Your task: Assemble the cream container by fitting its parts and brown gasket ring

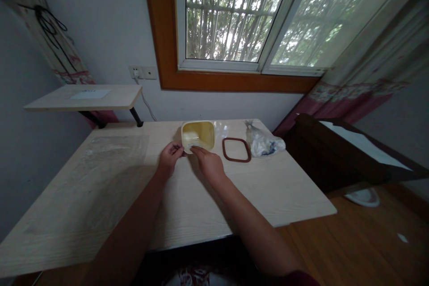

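Observation:
A pale yellow square plastic container point(208, 136) stands with its open top showing, towards the back of the table. My right hand point(212, 166) pinches its near rim, with the fingertips over the edge. At the container's near left corner is my left hand point(169, 159), its fingers closed together. A small dark brownish bit shows by the left fingertips; what it is I cannot make out. Right of the container, a reddish-brown square ring point(248, 153) with rounded corners lies flat on the table.
Crumpled clear plastic bags point(264, 142) lie at the back right of the light wooden table point(268, 192). A transparent plastic sheet point(114, 156) covers part of the left side. A small raised shelf point(50, 100) stands at the back left, below wall sockets point(142, 72). A window is ahead.

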The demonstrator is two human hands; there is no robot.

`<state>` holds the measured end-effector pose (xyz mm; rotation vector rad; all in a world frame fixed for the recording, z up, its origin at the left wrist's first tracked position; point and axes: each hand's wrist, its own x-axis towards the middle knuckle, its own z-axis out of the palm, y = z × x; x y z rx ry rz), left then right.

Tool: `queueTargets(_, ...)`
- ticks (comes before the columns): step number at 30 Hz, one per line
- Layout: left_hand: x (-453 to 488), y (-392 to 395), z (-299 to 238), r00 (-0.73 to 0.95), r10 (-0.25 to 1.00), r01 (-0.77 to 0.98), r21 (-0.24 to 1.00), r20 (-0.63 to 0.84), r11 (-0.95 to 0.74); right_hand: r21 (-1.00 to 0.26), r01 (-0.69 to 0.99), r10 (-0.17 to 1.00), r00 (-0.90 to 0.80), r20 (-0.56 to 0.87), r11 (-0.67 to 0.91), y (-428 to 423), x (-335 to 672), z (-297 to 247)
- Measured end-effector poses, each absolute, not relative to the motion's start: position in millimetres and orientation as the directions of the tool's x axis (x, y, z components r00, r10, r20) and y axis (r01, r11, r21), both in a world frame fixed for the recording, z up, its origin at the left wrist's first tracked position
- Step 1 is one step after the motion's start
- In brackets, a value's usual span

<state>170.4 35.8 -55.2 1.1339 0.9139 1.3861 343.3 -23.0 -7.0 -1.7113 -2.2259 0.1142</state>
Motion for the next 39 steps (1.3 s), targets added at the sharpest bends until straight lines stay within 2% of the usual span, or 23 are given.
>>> queueTargets(12, 173.4, 35.2, -48.9, -0.035, 0.988, -0.186, 0.971, 0.147, -0.151, -0.219, 0.942, 0.962, -0.224, 0.157, 0.255, -24.1, 340.6, -3.2)
queueTargets(28, 177.4, 34.9, -53.7, -0.017, 0.988, -0.193, 0.969, 0.156, -0.157, -0.378, 0.874, 0.946, -0.234, 0.222, 0.305, -33.1, 330.5, 1.9)
queueTargets(39, 177.7, 32.4, -49.9, -0.017, 0.991, -0.205, 0.970, 0.133, -0.133, -0.264, 0.943, 0.971, -0.161, 0.174, 0.204, -30.8, 348.7, 4.1)
